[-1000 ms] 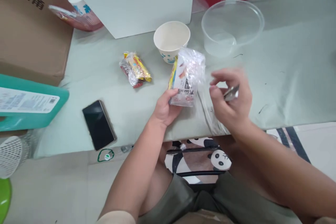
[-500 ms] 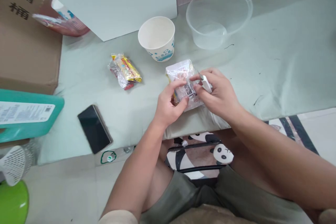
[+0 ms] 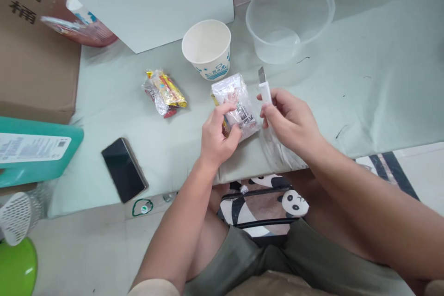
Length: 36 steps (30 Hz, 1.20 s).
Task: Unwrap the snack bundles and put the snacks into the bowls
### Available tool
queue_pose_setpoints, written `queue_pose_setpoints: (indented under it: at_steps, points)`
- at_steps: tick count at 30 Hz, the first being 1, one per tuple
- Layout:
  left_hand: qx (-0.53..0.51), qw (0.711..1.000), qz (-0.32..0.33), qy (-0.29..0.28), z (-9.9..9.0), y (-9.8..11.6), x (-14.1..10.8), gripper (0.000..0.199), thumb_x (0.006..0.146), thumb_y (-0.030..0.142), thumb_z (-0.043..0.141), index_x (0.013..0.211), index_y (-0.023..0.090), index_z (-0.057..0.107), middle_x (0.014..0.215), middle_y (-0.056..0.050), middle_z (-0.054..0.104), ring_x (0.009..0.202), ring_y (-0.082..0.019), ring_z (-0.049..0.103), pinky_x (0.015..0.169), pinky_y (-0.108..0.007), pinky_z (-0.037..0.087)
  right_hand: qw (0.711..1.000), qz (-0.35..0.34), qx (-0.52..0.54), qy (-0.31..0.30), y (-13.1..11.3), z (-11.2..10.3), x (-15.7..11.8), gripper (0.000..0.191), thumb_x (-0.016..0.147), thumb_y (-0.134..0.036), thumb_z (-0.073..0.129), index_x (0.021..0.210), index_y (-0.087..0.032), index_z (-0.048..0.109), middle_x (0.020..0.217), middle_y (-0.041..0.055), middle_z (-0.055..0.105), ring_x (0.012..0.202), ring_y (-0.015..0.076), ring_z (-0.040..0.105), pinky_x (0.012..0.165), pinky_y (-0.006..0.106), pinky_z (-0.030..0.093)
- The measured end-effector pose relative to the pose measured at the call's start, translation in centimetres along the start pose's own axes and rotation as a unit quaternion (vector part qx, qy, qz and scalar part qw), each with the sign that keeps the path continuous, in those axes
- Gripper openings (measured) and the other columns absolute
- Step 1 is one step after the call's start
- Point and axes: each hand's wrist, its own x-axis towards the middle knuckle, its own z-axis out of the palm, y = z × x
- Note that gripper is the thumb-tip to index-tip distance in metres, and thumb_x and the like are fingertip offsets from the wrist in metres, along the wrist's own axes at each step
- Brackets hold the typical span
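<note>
My left hand [image 3: 222, 134] grips a clear-wrapped packet [image 3: 239, 97] with dark printed characters and a yellow edge, fingers on top and thumb at its near side. In my right hand [image 3: 291, 118] is a white utility knife [image 3: 265, 92], its short metal blade showing and pointing away from me. The knife is held just right of the packet, apart from it. Behind the packet stands a white paper cup [image 3: 215, 64] with blue print. A small bundle of yellow and red wrapped packets [image 3: 166, 92] lies to the left.
A clear plastic bowl [image 3: 277, 51] stands at the back right. A black phone [image 3: 124, 169] lies near the table's front left edge. Left are a teal container [image 3: 41, 166] and a cardboard box [image 3: 38, 64]; a white board [image 3: 156, 4] rises behind the cup.
My right hand has drawn the knife off the packet and turned its blade to point away from me. My left hand has shifted slightly left with the packet.
</note>
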Motion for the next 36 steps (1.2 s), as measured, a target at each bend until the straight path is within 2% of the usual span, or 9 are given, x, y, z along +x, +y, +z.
queue_pose_setpoints:
  at_steps: [3, 6, 10, 13, 17, 23, 26, 31, 36]
  points:
    - [0.006, 1.0, 0.013, 0.024, -0.2, -0.2, 0.2, 0.03, 0.087, 0.027, 0.058, 0.117, 0.027, 0.054, 0.113, -0.004, 0.072, 0.079, -0.018, 0.065, 0.071, -0.032, 0.05, 0.999, -0.019, -0.013, -0.029, -0.3, 0.0, -0.3, 0.032, 0.096, -0.045, 0.054, 0.105, -0.02, 0.071, 0.07, -0.001, 0.061, 0.061, 0.0128, 0.054, 0.062, 0.026, 0.043]
    - [0.004, 0.999, 0.022, 0.037, -0.3, -0.3, 0.2, 0.031, 0.085, 0.024, 0.058, 0.116, 0.026, 0.054, 0.106, -0.003, 0.072, 0.076, -0.017, 0.063, 0.072, -0.031, 0.049, 0.999, -0.027, -0.007, -0.019, -0.4, 0.2, -0.5, 0.038, 0.101, -0.045, 0.044, 0.099, -0.019, 0.072, 0.071, -0.0001, 0.06, 0.063, 0.0132, 0.055, 0.064, 0.027, 0.043]
    - [-0.007, 0.999, 0.015, 0.03, -0.2, -0.1, 0.2, 0.033, 0.083, 0.02, 0.055, 0.116, 0.026, 0.054, 0.112, -0.004, 0.073, 0.086, -0.018, 0.067, 0.077, -0.031, 0.052, 0.999, -0.032, -0.037, -0.006, -0.4, 0.4, -0.3, 0.027, 0.095, -0.039, 0.055, 0.092, -0.018, 0.072, 0.073, 0.0006, 0.062, 0.066, 0.0134, 0.055, 0.064, 0.027, 0.042]
    - [0.002, 1.0, -0.011, 0.016, -0.1, 0.1, 0.1, 0.033, 0.083, 0.023, 0.054, 0.116, 0.026, 0.054, 0.107, -0.003, 0.072, 0.08, -0.018, 0.066, 0.074, -0.031, 0.052, 0.994, -0.06, -0.089, 0.001, -0.1, 0.6, -0.2, 0.026, 0.092, -0.035, 0.059, 0.105, -0.019, 0.074, 0.078, 0.0011, 0.064, 0.064, 0.0131, 0.053, 0.065, 0.028, 0.044]
    - [0.021, 1.0, -0.01, 0.009, -0.1, 0.1, 0.0, 0.034, 0.083, 0.025, 0.055, 0.117, 0.027, 0.055, 0.104, -0.004, 0.072, 0.085, -0.02, 0.067, 0.076, -0.033, 0.054, 0.977, -0.147, -0.155, 0.025, 0.6, 1.0, -0.5, 0.045, 0.091, -0.026, 0.054, 0.134, -0.023, 0.07, 0.092, 0.0046, 0.069, 0.071, 0.016, 0.059, 0.07, 0.03, 0.05]
    - [0.022, 0.999, 0.017, 0.024, -0.1, 0.1, -0.1, 0.035, 0.082, 0.022, 0.056, 0.116, 0.026, 0.055, 0.111, -0.005, 0.073, 0.096, -0.022, 0.07, 0.085, -0.035, 0.057, 0.96, -0.165, -0.221, 0.034, 0.7, 1.8, -1.4, 0.051, 0.095, -0.022, 0.048, 0.141, -0.026, 0.068, 0.101, 0.0066, 0.07, 0.079, 0.018, 0.063, 0.07, 0.03, 0.05]
    - [0.023, 0.998, 0.018, 0.054, -0.1, 0.1, 0.0, 0.033, 0.083, 0.022, 0.056, 0.115, 0.026, 0.055, 0.113, -0.005, 0.074, 0.102, -0.023, 0.071, 0.09, -0.037, 0.058, 0.954, -0.157, -0.255, 0.022, 0.6, 2.2, -1.9, 0.05, 0.096, -0.023, 0.047, 0.141, -0.027, 0.068, 0.103, 0.0069, 0.07, 0.079, 0.0181, 0.062, 0.064, 0.029, 0.046]
    - [0.019, 0.994, -0.012, 0.11, -0.1, -0.2, 0.2, 0.031, 0.083, 0.026, 0.055, 0.113, 0.025, 0.055, 0.107, -0.005, 0.073, 0.092, -0.022, 0.07, 0.085, -0.036, 0.057, 0.937, -0.167, -0.306, 0.009, 0.6, 2.6, -2.6, 0.052, 0.095, -0.024, 0.047, 0.142, -0.029, 0.068, 0.103, 0.0064, 0.071, 0.07, 0.0171, 0.057, 0.053, 0.03, 0.033]
    - [0.014, 0.987, 0.0, 0.159, -0.4, -1.0, 0.6, 0.03, 0.082, 0.026, 0.056, 0.113, 0.024, 0.056, 0.11, -0.006, 0.072, 0.104, -0.023, 0.068, 0.093, -0.035, 0.054, 0.932, -0.149, -0.329, -0.018, 0.2, 2.7, -3.0, 0.052, 0.096, -0.025, 0.047, 0.144, -0.032, 0.066, 0.104, 0.0062, 0.069, 0.064, 0.0147, 0.05, 0.051, 0.031, 0.026]
